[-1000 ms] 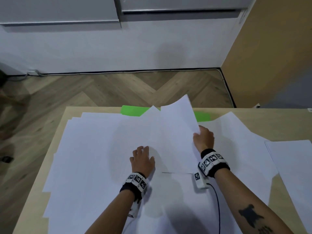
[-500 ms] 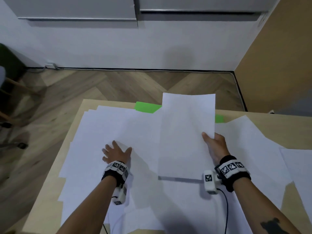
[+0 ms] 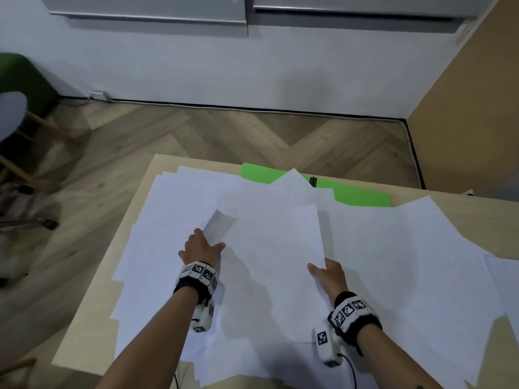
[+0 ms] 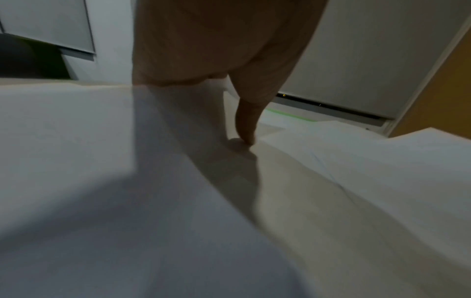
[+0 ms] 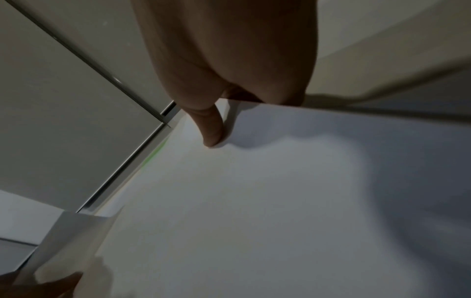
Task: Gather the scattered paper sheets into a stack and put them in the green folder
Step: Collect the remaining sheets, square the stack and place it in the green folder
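Observation:
Several white paper sheets (image 3: pixel 393 248) lie scattered and overlapping on the wooden table (image 3: pixel 92 299). The green folder (image 3: pixel 362 195) lies at the far edge, mostly covered by paper. Both hands hold one sheet (image 3: pixel 275 248) slightly raised over the pile. My left hand (image 3: pixel 207 244) pinches its left edge, where a corner curls up. My right hand (image 3: pixel 323 269) pinches its near right corner. In the left wrist view the left thumb (image 4: pixel 246 135) presses on top of the paper and the fingers are hidden beneath. In the right wrist view the right thumb (image 5: pixel 213 137) lies on top of the sheet (image 5: pixel 254 201).
A small black clip (image 3: pixel 313 180) sits on the folder. One sheet (image 3: pixel 505 282) runs off the frame's right edge. A chair (image 3: pixel 14 119) stands on the floor to the left. A brown panel (image 3: pixel 471 108) rises at the back right. The table's left edge borders open floor.
My right hand lowered the sheet from upright to nearly flat over the pile. My left hand left its flat rest on the papers and took hold of that sheet's left edge.

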